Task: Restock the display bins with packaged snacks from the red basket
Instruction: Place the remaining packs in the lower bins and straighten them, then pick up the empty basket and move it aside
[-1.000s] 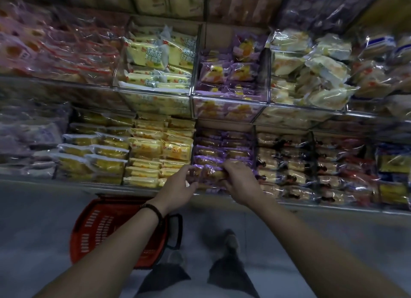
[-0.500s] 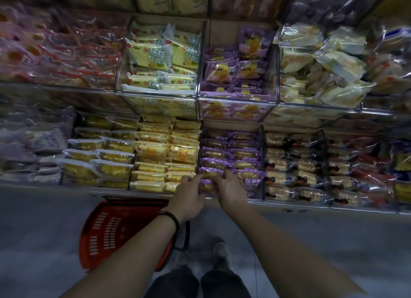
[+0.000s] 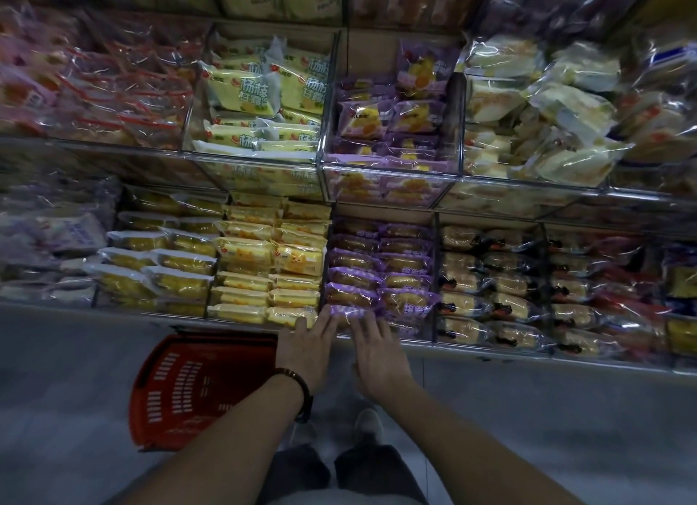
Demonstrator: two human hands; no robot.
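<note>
The red basket (image 3: pixel 196 387) stands on the floor under the shelf edge, left of my arms, and I see no packets inside it. The lower purple snack bin (image 3: pixel 381 263) holds rows of purple packets. A purple packet (image 3: pixel 349 311) lies at the very front of that bin. My left hand (image 3: pixel 307 348) and my right hand (image 3: pixel 377 353) sit side by side just below it. Their fingers are stretched out flat, with the tips touching the packet's front edge and nothing gripped.
Yellow packets (image 3: pixel 267 263) fill the bin to the left, and brown-and-black packets (image 3: pixel 486 278) fill the bin to the right. Clear upper bins (image 3: pixel 388 127) overhang the lower row. My shoe (image 3: pixel 367 425) stands on the grey floor beside the basket.
Both hands held a purple packet higher over the purple bin. They have come down to the bin's front edge, the packet now lies there, and the fingers have flattened out.
</note>
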